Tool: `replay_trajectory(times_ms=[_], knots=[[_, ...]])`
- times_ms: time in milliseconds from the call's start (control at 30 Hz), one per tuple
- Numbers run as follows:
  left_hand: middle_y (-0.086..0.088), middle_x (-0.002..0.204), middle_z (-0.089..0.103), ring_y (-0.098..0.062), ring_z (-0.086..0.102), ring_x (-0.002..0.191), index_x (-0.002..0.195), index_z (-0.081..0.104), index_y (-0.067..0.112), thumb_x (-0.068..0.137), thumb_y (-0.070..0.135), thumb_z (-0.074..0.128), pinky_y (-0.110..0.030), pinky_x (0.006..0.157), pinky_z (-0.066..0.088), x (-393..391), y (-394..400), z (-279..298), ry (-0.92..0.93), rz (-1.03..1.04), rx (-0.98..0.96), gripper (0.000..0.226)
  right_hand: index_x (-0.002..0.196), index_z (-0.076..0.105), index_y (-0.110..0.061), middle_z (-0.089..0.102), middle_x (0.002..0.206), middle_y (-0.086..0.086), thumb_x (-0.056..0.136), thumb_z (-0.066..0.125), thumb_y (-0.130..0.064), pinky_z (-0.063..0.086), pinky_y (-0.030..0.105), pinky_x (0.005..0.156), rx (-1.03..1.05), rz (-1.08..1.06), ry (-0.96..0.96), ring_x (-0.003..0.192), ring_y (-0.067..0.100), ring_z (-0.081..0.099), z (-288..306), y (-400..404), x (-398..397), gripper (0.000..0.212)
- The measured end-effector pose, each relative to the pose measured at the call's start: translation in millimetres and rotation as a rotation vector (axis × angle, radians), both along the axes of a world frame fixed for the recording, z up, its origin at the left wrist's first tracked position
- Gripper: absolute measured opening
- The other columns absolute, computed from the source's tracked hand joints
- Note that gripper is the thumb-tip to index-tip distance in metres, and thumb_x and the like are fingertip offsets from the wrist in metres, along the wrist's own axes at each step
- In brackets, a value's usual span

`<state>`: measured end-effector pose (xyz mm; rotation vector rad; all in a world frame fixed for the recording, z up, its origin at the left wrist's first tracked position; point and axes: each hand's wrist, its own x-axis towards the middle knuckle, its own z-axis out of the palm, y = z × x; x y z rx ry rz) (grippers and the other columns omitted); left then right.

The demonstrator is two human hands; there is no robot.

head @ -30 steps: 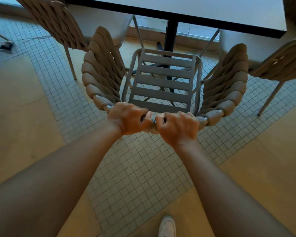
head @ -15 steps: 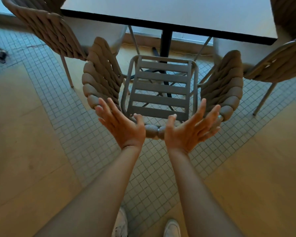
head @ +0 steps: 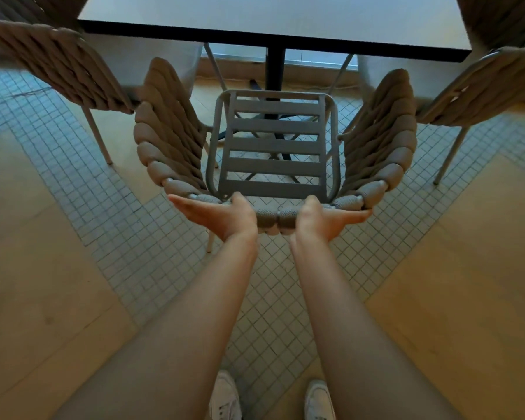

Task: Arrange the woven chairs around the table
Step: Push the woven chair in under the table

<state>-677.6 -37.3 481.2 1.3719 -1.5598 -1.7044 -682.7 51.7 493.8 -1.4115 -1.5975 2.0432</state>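
Note:
A woven chair (head: 273, 147) with a grey slatted seat and thick tan rope arms stands directly in front of me, facing the table (head: 273, 13), its seat front just under the dark table edge. My left hand (head: 219, 216) lies palm up under the chair's back rim, thumb on top of the rope. My right hand (head: 325, 219) mirrors it on the right half of the rim, fingers beneath and thumb over it.
A second woven chair (head: 58, 62) stands at the table's left side and a third (head: 482, 86) at its right, both close to the middle chair's arms. The black table post (head: 275, 68) rises behind the seat. My white shoes (head: 225, 395) are on the tiled floor strip.
A second ago both hands gripped the rim from above. They let go, opened palms up, and now sit under the rim with thumbs over it. The chair stands a little closer to the table.

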Motion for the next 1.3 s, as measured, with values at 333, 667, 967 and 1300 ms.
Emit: replay_trajectory(times_ms=[333,667,967,1300], knots=[[0.006,0.169,-0.009,-0.029,0.029,0.151,0.155,-0.023,0.040,0.086,-0.002,0.070,-0.047,0.102,0.053,-11.3,-9.6,-2.4,-0.076,-0.053,-0.052,0.123,0.157,-0.013,-0.048,0.042,0.153,0.015,0.086,0.071,0.003,0.057,0.029,0.067,0.022,0.056,-0.038,0.111,0.027,0.066,-4.3,-2.6,-9.1,0.120],[0.002,0.169,-0.011,-0.029,0.030,0.151,0.156,-0.025,0.036,0.086,-0.001,0.071,-0.039,0.100,0.051,-5.1,-12.4,-4.6,-0.088,-0.073,-0.072,0.125,0.156,-0.012,-0.048,0.042,0.153,0.013,0.087,0.070,0.004,0.056,0.020,0.058,0.042,0.051,-0.037,0.113,0.026,0.067,-10.6,-3.4,-5.3,0.119],[0.000,0.168,-0.012,-0.028,0.029,0.151,0.156,-0.027,0.035,0.087,0.001,0.070,-0.027,0.092,0.043,-2.1,-19.2,-3.5,-0.090,-0.115,-0.092,0.123,0.158,-0.015,-0.042,0.043,0.151,0.016,0.086,0.071,0.002,0.054,0.016,0.055,0.051,0.067,-0.042,0.111,0.028,0.068,-8.9,-9.0,-3.7,0.120],[0.000,0.168,-0.019,-0.033,0.034,0.147,0.154,-0.031,0.036,0.090,0.009,0.068,-0.025,0.083,0.042,-16.1,-5.9,-0.2,-0.114,-0.168,-0.104,0.121,0.157,-0.017,-0.044,0.045,0.149,0.016,0.089,0.070,-0.005,0.061,0.045,0.087,0.093,0.155,-0.060,0.107,0.025,0.063,-3.5,9.4,-24.0,0.117]])
